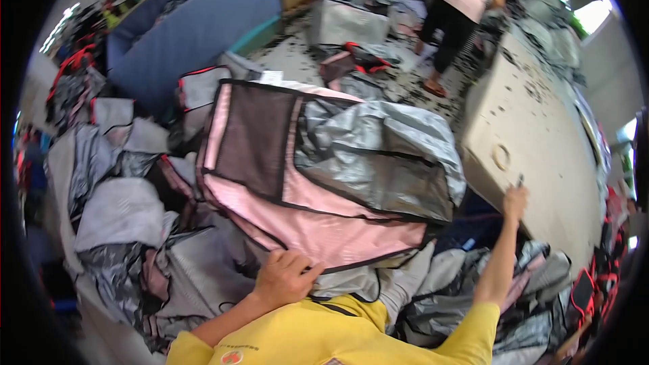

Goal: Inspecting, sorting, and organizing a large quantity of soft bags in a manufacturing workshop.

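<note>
Left hand pinches the near hem of a limp pink-and-black-mesh fabric panel with silver lining; right hand, beyond its right edge, grips a small dark tool. Panel looks light, floppy; best held by its bound edges.

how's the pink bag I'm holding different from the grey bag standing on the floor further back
The pink bag is pale pink with black trim and a dark mesh panel; the grey bag is plain grey. The pink bag is held up tilted, the left hand gripping its lower edge, silvery lining spilling out; the grey bag stands alone on the floor, upright and closed. The pink bag looks much larger, being nearer the camera. Both are boxy fabric bags.
</note>
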Demonstrator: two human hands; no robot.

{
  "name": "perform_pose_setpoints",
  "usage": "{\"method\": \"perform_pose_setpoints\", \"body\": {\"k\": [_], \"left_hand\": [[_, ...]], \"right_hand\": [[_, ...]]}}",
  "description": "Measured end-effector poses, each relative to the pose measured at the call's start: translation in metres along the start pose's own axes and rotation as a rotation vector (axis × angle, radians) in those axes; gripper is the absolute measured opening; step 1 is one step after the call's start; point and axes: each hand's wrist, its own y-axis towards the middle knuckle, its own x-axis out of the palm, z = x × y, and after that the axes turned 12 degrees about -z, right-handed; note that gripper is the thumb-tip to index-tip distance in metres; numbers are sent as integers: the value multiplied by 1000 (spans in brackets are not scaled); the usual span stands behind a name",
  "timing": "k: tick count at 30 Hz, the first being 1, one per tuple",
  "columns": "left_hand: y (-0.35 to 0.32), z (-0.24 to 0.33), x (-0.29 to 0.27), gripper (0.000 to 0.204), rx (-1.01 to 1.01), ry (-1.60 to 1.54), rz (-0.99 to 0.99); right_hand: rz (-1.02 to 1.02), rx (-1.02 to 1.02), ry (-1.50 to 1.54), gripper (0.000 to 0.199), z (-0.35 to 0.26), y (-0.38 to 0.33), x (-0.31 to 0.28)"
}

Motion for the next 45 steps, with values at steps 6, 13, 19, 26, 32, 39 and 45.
{"method": "perform_pose_setpoints", "body": {"k": [6,13,19,26,32,39,45], "left_hand": [[-13,-5,-5,39,-47,21,-16],[-8,-10,-12,41,-4,29,-9],[20,-26,-69,24,-58,-181,-216],[157,-95,-80,21,-30,-24,198],[205,-114,-61,9,7,89,125],[212,-100,-132,15,183,260,288],[177,-91,-145,14,156,431,259]], "right_hand": [[-133,-638,1017,41,-173,-152,-123],[221,-1012,201,37,-269,-262,-191],[165,-623,1036,6,-226,-278,-169],[141,-532,1241,18,-186,-314,-163],[129,-503,1237,18,-175,-308,-166],[177,-486,1335,21,-176,-254,-138],[230,-632,1228,8,-176,-266,-139]]}}
